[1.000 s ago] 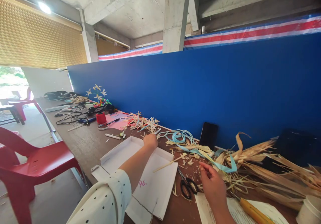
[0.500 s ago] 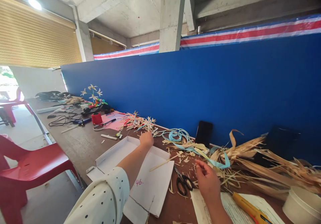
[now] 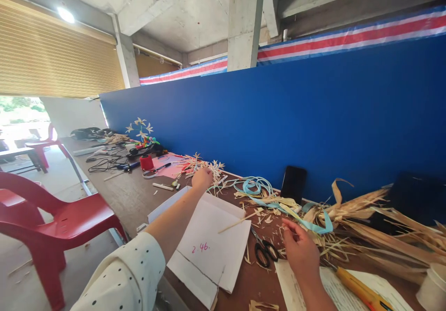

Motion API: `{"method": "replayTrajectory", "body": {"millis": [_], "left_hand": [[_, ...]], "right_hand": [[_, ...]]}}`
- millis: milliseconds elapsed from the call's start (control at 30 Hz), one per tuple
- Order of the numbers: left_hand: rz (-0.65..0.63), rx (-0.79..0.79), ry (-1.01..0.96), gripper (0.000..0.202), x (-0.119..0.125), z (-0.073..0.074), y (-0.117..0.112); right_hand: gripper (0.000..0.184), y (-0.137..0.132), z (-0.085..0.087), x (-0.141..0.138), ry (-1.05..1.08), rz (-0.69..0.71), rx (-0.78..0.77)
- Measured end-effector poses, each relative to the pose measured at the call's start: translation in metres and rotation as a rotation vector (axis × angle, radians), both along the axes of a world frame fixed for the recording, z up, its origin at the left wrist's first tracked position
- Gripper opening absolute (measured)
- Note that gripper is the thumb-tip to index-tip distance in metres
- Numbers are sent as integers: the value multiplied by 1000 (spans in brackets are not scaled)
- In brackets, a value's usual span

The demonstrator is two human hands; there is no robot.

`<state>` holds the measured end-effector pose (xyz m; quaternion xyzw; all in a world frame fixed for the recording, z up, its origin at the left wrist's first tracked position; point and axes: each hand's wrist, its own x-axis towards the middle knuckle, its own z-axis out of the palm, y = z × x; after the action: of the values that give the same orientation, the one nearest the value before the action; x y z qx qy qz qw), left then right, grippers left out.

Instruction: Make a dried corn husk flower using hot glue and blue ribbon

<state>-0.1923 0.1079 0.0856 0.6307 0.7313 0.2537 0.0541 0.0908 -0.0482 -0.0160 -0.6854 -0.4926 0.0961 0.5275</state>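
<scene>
My left hand (image 3: pixel 202 179) reaches across the white cardboard tray (image 3: pixel 220 225) to the cream husk flowers (image 3: pixel 216 167) at the back. Its fingers are curled closed, and whatever they grip is hidden. My right hand (image 3: pixel 302 250) hovers above the near side of the table, thumb and forefinger drawn together; anything between them is too small to make out. Black-handled scissors (image 3: pixel 265 251) lie just left of it. Light blue ribbon (image 3: pixel 325 225) and pale husk scraps (image 3: pixel 268 219) surround its fingertips. A thin stick (image 3: pixel 237 221) rests on the tray.
Dried corn husks (image 3: pixel 369 209) spread at the right, beside a white cup (image 3: pixel 432 288). A yellow-handled tool (image 3: pixel 362 288) lies on printed paper (image 3: pixel 331 281). A black phone (image 3: pixel 293 183) leans against the blue partition (image 3: pixel 278 116). Red thread (image 3: pixel 147 163) stands farther left; a red chair (image 3: pixel 76 218) is beside the table.
The view has turned a little left, so the scene sits farther right. My left hand has moved slightly left and away along the flowers. My right hand keeps nearly the same pose.
</scene>
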Motion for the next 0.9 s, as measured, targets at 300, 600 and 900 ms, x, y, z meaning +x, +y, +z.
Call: {"method": "replayTrajectory", "body": {"millis": [300, 600, 900], "left_hand": [[-185, 255, -546, 23, 32, -5, -41], [-481, 63, -866, 15, 164, -47, -108], [-599, 98, -934, 16, 180, -83, -122]], "right_hand": [[41, -1, 7, -4, 123, -12, 190], [41, -15, 55, -8, 355, -92, 360], [45, -2, 38, -8, 405, 3, 210]]}}
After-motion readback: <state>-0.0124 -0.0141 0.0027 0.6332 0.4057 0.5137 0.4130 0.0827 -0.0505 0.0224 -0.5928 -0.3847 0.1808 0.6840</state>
